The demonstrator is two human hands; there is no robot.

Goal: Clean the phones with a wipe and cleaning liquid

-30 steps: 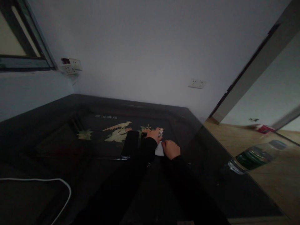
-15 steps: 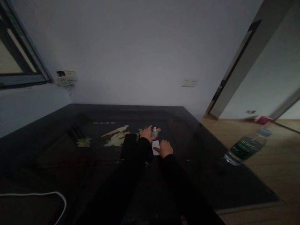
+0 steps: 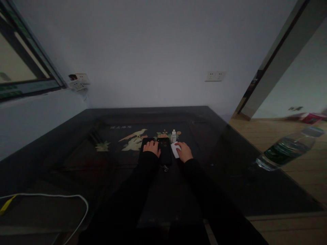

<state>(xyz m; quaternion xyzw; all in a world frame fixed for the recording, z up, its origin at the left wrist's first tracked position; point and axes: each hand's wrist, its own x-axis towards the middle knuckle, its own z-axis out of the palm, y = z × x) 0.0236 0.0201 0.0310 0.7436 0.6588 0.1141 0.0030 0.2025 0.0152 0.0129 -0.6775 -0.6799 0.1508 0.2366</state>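
Note:
My left hand (image 3: 151, 148) lies palm down over a flat black rectangular object (image 3: 144, 141), its fingers stretched forward and touching it. Right beside it is a black phone-like slab (image 3: 165, 152) with a small charm (image 3: 166, 168) at its near end. My right hand (image 3: 185, 151) is closed on a small white rectangular object (image 3: 175, 150), with the thumb on its top and the other fingers around the right side. Just behind the white object, a small dropper-type bottle (image 3: 174, 136) with a white cap stands upright, apart from both hands.
The dark glossy table (image 3: 217, 143) bears an inlaid bird and flower picture (image 3: 134, 139). A plastic water bottle (image 3: 286, 149) is at the right edge. A white cable (image 3: 51, 195) curves at the lower left. Wall sockets (image 3: 215, 76) are beyond the table.
My left hand has moved from beside the small bottle back and left onto the flat black object, uncovering the phone-like slab. My right hand keeps the white object, which is now tilted. The view has shifted.

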